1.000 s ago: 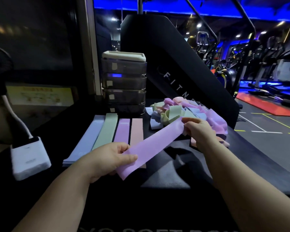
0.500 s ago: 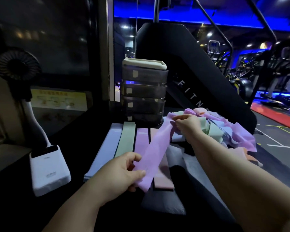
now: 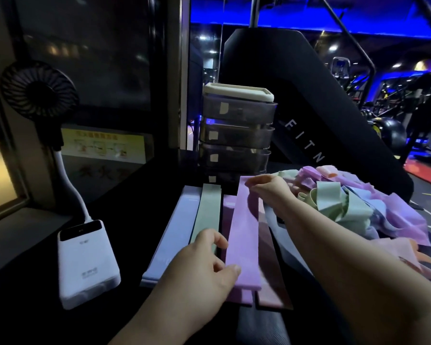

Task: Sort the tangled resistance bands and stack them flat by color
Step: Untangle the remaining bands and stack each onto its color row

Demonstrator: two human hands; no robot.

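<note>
A gym (blue-lit): exercise machines [image 3: 340,67] behind, "FITN" lettering [image 3: 304,141] on equipment.

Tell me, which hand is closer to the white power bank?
Left. The left hand grips the near end of the purple band, just right of the power bank; the right hand pinches its far end, farther back and right.

one head view, close over the desk [image 3: 135,207]

a single wide-angle camera worn on the head looks forward and down across the desk, near enough that both forearms enter from the bottom edge. left hand [image 3: 204,266] and right hand [image 3: 271,191], holding the band [image 3: 244,235], sit mid-frame; drawers [image 3: 237,135] stand at the desk's far edge, a fan [image 3: 39,92] at its left side.
</note>
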